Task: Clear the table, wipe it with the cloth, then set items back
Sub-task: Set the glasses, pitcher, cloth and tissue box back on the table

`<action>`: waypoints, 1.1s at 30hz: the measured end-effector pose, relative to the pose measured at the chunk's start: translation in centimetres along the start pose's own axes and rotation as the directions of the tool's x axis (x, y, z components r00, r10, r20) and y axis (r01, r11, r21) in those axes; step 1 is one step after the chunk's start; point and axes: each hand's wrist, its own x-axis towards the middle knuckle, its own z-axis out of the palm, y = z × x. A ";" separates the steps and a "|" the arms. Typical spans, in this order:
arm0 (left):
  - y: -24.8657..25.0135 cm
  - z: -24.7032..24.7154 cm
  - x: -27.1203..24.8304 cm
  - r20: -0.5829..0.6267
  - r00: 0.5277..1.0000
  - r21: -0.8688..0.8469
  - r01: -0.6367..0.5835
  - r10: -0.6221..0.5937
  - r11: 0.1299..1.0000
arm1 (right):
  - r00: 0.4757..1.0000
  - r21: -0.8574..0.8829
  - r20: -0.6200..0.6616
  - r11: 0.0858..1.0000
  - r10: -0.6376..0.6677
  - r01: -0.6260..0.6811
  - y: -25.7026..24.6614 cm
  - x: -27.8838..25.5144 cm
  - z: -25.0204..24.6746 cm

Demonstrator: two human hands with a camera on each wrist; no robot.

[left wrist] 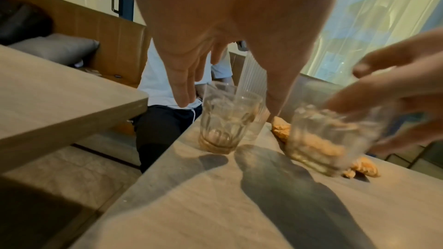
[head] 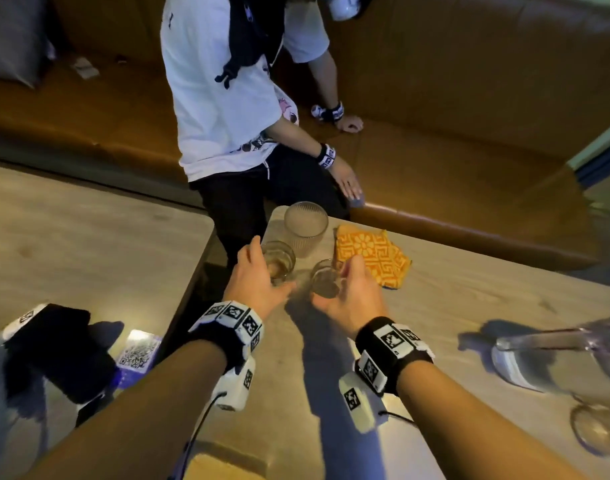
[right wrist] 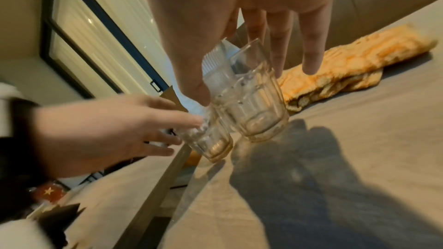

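I see a tall ribbed glass (head: 305, 227) just behind the two tumblers, the orange cloth (head: 372, 255) beside it, a jug (head: 552, 355) far right, and a seated person (head: 234, 109) past the table (head: 469, 306) edge. My left hand (head: 258, 282), fingers spread, brackets the left tumbler (head: 279, 259); my right hand (head: 352, 292), fingers loosely parted, reaches round the right tumbler (head: 326, 277).

1. Your right hand (left wrist: 393, 90) and its small glass (left wrist: 335, 139) blur in the left wrist view.
2. The pitcher (head: 570, 355) runs off the head view's right edge.
3. Your left hand (head: 258, 275) hides part of the other glass (head: 279, 261).
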 end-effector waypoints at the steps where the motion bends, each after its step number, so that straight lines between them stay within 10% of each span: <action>1: 0.3 0.4 0.7 0.010 1.000 -0.002 0.016 -0.016 1.000 | 1.000 0.002 -0.013 1.000 0.000 0.000 0.2 -0.8 -0.8; 7: 1.3 -0.4 1.2 0.044 0.999 0.072 0.018 -0.021 0.997 | 0.999 0.057 -0.009 0.998 0.034 -0.034 2.0 -5.1 -5.1; 17: 11.0 -2.3 -12.2 0.196 0.944 0.098 -0.288 0.265 0.953 | 1.000 0.029 0.019 0.999 0.022 -0.022 6.0 -13.6 -12.7; 33: 32.1 19.8 -32.1 0.413 0.768 0.014 -0.543 0.489 0.840 | 0.945 0.161 -0.233 0.967 0.232 -0.197 32.7 -33.2 -32.1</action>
